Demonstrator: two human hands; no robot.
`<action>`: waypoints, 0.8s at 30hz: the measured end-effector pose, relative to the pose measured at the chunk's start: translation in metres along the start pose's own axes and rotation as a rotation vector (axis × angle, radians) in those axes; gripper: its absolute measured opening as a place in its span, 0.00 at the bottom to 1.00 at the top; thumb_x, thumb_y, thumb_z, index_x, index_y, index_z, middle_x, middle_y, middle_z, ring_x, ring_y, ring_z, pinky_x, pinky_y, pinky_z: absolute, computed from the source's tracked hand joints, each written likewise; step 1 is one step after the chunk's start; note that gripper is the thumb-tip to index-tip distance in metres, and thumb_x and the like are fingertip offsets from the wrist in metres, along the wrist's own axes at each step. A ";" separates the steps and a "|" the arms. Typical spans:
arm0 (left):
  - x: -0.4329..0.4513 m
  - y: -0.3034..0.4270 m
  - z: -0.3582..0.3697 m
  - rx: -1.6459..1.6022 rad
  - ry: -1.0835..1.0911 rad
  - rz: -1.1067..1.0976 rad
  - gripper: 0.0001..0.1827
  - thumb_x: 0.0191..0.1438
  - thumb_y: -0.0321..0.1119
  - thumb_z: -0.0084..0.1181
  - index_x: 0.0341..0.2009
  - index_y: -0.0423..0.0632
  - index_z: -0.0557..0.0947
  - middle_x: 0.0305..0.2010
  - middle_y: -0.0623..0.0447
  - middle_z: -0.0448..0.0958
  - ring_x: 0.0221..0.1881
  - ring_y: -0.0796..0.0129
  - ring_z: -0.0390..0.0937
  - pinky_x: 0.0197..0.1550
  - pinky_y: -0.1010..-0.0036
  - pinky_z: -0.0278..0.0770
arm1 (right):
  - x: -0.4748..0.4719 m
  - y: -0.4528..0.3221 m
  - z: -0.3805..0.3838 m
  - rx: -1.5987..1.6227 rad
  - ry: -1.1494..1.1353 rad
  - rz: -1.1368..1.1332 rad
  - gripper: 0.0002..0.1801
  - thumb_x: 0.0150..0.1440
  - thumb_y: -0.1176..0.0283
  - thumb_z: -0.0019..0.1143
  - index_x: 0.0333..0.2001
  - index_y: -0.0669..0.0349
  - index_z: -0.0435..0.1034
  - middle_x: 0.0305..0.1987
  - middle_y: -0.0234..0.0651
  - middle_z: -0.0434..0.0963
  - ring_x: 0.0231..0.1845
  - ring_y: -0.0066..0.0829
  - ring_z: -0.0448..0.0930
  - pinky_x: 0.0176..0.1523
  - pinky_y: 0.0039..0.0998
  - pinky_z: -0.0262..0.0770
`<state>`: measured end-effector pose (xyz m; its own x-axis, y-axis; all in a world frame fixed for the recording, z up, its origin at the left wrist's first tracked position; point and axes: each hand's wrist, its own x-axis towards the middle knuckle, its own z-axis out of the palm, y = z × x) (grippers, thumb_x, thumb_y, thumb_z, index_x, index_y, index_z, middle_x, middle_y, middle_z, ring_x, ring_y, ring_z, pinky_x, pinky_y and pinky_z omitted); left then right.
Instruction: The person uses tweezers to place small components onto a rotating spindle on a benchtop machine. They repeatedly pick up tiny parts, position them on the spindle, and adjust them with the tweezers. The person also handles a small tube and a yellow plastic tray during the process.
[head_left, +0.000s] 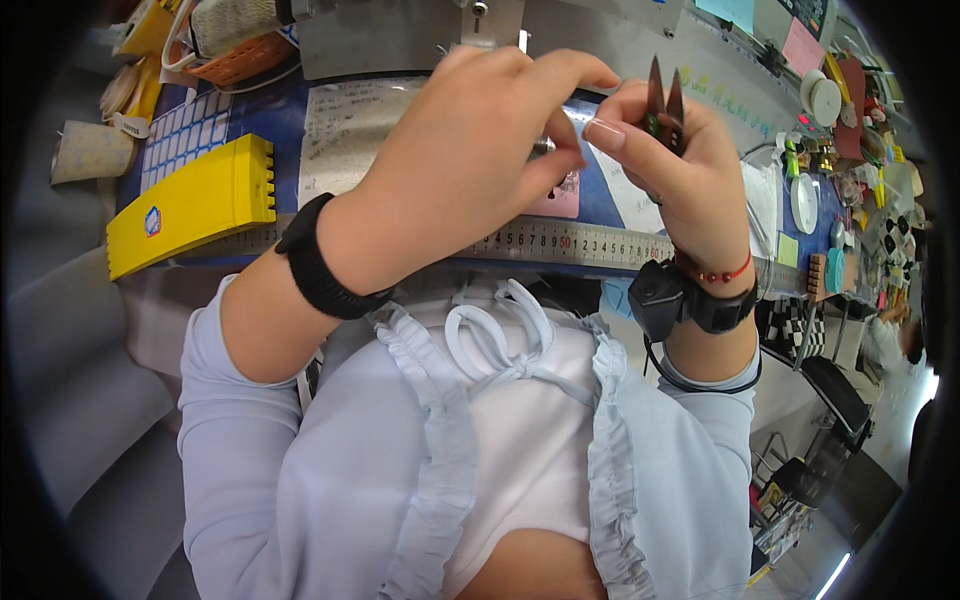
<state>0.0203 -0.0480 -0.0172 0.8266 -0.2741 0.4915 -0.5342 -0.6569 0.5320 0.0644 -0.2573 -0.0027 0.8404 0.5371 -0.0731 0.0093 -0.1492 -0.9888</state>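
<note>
My right hand (686, 161) is closed around a small pair of thread snips (666, 112). Their two dark, pointed blades stick up, slightly apart, and most of the handle is hidden in the palm. The thumb and index finger of this hand meet at the tips; anything between them is too small to see. Close by on the left, my left hand (465, 142) reaches its index finger toward those fingertips. A small shiny metal piece (544, 145) shows between its thumb and bent fingers. Whether the hand grips that piece cannot be told.
A steel ruler (540, 238) runs along the blue table's front edge. On the left lie a yellow plastic holder (187, 206), label sheets (187, 139), a cup (94, 152) and an orange basket (244, 60). A metal machine body (375, 37) stands behind my hands. White dish (804, 202) right.
</note>
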 end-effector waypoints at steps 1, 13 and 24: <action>0.002 -0.002 0.001 -0.001 -0.022 -0.025 0.25 0.48 0.32 0.69 0.52 0.52 0.81 0.40 0.53 0.85 0.43 0.60 0.79 0.54 0.65 0.69 | 0.000 -0.003 0.001 0.049 -0.027 -0.067 0.11 0.55 0.68 0.69 0.33 0.66 0.77 0.26 0.21 0.75 0.27 0.09 0.68 0.31 0.16 0.59; -0.012 -0.009 -0.071 -0.001 0.098 -0.013 0.10 0.48 0.15 0.65 0.37 0.38 0.86 0.37 0.51 0.83 0.40 0.70 0.78 0.43 0.78 0.75 | -0.016 -0.007 -0.037 -0.050 0.009 -0.131 0.07 0.57 0.72 0.64 0.33 0.65 0.75 0.32 0.25 0.76 0.29 0.12 0.68 0.33 0.17 0.60; -0.036 -0.048 -0.136 0.291 0.460 -0.118 0.12 0.61 0.32 0.62 0.47 0.42 0.85 0.45 0.49 0.84 0.49 0.69 0.81 0.48 0.80 0.77 | -0.031 -0.014 -0.035 0.099 -0.294 0.012 0.19 0.58 0.73 0.60 0.52 0.69 0.71 0.24 0.22 0.71 0.18 0.07 0.63 0.24 0.14 0.57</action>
<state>-0.0080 0.0890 0.0331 0.6807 0.1054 0.7249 -0.3177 -0.8492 0.4218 0.0569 -0.3008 0.0180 0.6473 0.7549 -0.1056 -0.0649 -0.0834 -0.9944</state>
